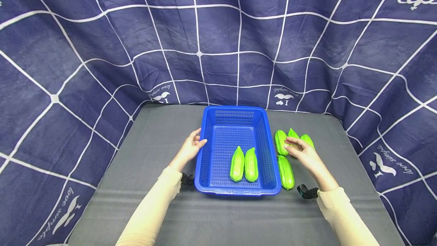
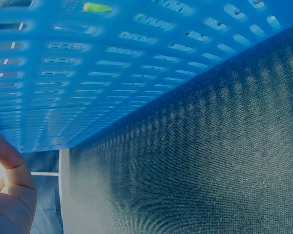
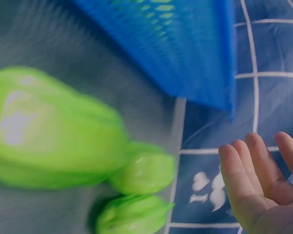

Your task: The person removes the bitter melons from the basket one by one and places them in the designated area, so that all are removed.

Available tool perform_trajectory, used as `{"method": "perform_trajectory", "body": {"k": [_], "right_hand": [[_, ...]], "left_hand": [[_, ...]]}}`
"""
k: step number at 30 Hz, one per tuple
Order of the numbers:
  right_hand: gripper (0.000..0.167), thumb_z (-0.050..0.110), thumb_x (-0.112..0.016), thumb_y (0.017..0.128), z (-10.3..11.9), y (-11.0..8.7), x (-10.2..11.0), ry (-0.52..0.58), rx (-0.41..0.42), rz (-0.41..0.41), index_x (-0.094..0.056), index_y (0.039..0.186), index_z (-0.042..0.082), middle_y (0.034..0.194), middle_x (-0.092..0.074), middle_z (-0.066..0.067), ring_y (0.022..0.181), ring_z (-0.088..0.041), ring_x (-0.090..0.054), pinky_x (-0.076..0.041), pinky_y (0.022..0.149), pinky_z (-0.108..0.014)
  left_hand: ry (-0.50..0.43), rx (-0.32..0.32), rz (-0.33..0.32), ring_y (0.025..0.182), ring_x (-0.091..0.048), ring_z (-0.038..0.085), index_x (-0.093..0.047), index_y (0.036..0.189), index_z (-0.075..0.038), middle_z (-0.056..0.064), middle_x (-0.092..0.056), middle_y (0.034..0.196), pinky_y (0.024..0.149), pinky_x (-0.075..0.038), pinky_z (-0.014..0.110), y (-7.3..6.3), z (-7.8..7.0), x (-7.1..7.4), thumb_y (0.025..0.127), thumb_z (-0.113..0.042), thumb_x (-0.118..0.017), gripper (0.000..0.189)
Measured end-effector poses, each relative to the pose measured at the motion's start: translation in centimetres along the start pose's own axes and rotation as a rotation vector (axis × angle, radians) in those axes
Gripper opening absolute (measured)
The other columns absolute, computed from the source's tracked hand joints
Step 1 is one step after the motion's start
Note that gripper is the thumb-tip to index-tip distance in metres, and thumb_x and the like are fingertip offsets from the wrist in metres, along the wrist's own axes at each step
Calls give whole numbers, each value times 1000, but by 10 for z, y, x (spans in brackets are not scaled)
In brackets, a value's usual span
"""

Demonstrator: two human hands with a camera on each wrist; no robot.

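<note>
A blue plastic basket [image 1: 205, 124] with perforated walls sits on the grey table. Two green ridged gourds [image 1: 237, 164] lie side by side in its near right part, stems pointing away. At the basket's left rim is my left hand [image 1: 189, 148], thumb over the edge and fingers along the outside; the left wrist view shows a bent finger [image 2: 10, 156] by the wall. My right hand [image 1: 304, 151] hovers with fingers spread, holding nothing, over several more gourds [image 1: 286, 172] right of the basket. It partly hides some of them.
Grey cloth [image 1: 150, 136] covers the table. A dark blue curtain [image 1: 218, 48] with white grid lines hangs behind and along both sides. Each wrist carries a black strap [image 1: 307, 192].
</note>
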State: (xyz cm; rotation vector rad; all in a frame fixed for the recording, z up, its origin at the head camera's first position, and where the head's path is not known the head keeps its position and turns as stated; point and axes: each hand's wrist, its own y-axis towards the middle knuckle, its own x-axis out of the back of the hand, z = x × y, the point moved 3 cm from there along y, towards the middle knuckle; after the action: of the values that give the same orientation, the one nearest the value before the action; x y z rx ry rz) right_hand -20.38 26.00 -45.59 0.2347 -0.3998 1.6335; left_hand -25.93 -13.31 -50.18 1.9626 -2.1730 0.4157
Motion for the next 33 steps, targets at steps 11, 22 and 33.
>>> {"method": "perform_trajectory", "body": {"k": [11, 22, 33], "right_hand": [[51, 20, -59, 99, 42, 14, -24, 24, 118, 28, -46, 139, -9, 139, -52, -31, 97, 15, -56, -48, 86, -8], [47, 18, -60, 98, 65, 25, -56, 31, 131, 73, -49, 139, -4, 139, -54, -27, 123, -30, -59, -51, 98, -27], [53, 20, -64, 95, 73, 31, -85, 14, 113, 129, -47, 142, 0, 140, -53, -25, 128, -38, -54, -41, 110, -50]], "left_hand": [[18, -1, 1, 102, -65, 39, -31, 150, 5, 30, -60, 118, 89, -55, 46, 0, 3, 0, 98, -6, -58, 59], [-1, -17, 6, 97, -66, 38, -31, 149, 7, 30, -60, 115, 82, -57, 40, -1, 2, 1, 97, -4, -58, 59], [9, -5, 3, 100, -66, 39, -32, 150, 5, 29, -59, 118, 84, -56, 43, -1, 2, 1, 97, -6, -59, 60]]}}
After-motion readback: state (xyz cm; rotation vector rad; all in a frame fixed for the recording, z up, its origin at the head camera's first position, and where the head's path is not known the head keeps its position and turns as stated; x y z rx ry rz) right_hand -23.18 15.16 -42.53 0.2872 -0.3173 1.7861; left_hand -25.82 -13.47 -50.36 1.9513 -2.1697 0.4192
